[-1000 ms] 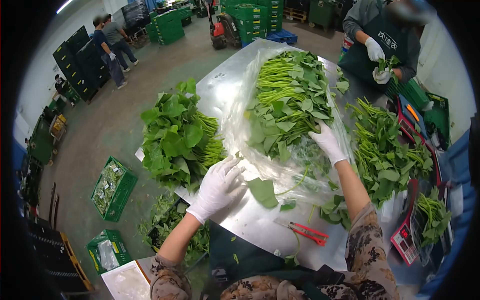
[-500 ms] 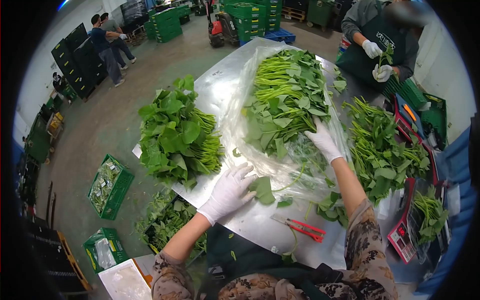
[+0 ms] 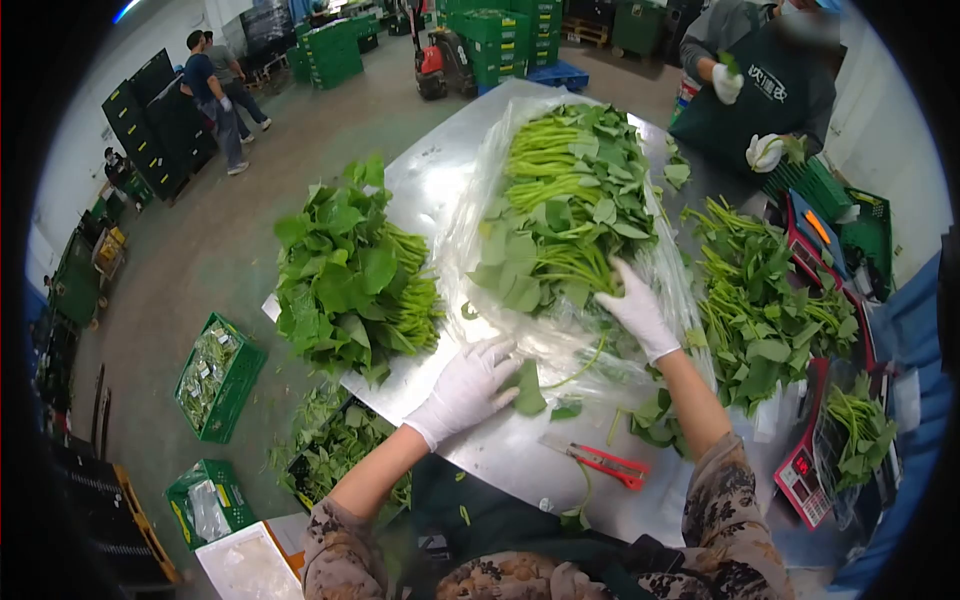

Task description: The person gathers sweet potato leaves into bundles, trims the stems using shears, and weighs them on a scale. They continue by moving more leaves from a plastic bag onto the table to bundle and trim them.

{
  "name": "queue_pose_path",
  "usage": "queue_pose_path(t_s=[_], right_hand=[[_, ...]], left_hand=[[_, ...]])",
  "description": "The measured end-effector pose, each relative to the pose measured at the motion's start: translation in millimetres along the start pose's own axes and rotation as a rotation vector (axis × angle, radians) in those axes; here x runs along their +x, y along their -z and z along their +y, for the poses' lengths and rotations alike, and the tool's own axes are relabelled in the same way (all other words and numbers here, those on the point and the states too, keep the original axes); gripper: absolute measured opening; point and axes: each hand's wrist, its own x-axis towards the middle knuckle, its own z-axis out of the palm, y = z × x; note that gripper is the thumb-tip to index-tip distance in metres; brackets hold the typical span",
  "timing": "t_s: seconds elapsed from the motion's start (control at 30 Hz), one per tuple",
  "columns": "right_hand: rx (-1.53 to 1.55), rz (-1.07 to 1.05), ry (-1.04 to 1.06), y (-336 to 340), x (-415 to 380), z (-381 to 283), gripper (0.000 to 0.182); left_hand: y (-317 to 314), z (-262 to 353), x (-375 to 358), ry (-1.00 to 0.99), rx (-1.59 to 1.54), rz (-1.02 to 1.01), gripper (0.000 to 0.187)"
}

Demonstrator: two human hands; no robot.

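My gloved right hand [image 3: 640, 314] grips the stem ends of a bunch of leafy greens [image 3: 575, 255] at the lower edge of the large pile [image 3: 575, 165] on clear plastic [image 3: 460, 215]. On the metal table, my gloved left hand [image 3: 468, 385] rests with its fingers apart, a loose leaf [image 3: 529, 390] beside its fingertips. Left of the plastic lies another heap of greens [image 3: 350, 270], stems pointing right. A red-handled cutter [image 3: 610, 465] lies in front of me, right of my left hand.
More greens [image 3: 765, 300] lie at the right, beside red scales [image 3: 803, 485]. A co-worker in white gloves [image 3: 765, 152] stands at the back right. Green crates [image 3: 245, 385] sit on the floor at the left. Two people [image 3: 212, 100] are walking at the back left.
My right hand has moved slightly left and down, drawing the stems of a bunch together. My left hand has barely shifted. The co-worker's hands have moved apart.
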Motion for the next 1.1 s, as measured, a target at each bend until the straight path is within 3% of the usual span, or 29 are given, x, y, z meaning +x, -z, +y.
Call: queue_pose_path(t_s=[0.17, 0.3, 0.4, 0.6, 0.63, 0.77, 0.83, 0.87, 1.0, 1.03, 1.1], right_hand=[[-0.047, 0.037, 0.124, -13, 11, 25, 0.064], [-0.047, 0.011, 0.059, 6, 6, 2, 0.053], [0.206, -0.051, -0.055, 17, -3, -18, 0.049], [0.116, -0.059, 0.112, 22, -61, -94, 0.047], [0.075, -0.038, 0.135, 19, -72, -101, 0.046], [0.137, -0.300, 0.075, 6, -96, -89, 0.044], [0.217, -0.395, 0.071, 13, -115, -110, 0.043], [0.231, -0.463, -0.014, 23, -124, -123, 0.042], [0.211, -0.640, -0.011, 49, -112, -125, 0.040], [0.208, -0.547, 0.027, 46, -104, -113, 0.036], [0.421, -0.505, -0.237, 60, -77, -117, 0.032]], left_hand=[[-1, 3, 4, -0.041, -0.001, 0.019, 0.040], [10, 6, 5, -0.038, 0.056, 0.017, 0.043], [20, 19, 9, 0.001, 0.058, -0.022, 0.049], [30, 62, 55, -0.122, 0.211, 0.332, 0.071], [31, 66, 62, -0.121, 0.236, 0.316, 0.072], [0, 61, 68, -0.117, 0.254, 0.299, 0.071], [-7, 61, 60, -0.113, 0.129, 0.285, 0.070], [-11, 59, 57, -0.148, 0.117, 0.356, 0.065], [-15, 46, 47, -0.187, 0.162, 0.332, 0.057], [-11, 42, 45, -0.163, 0.124, 0.336, 0.058], [-1, 31, 42, -0.111, 0.056, 0.349, 0.061]])
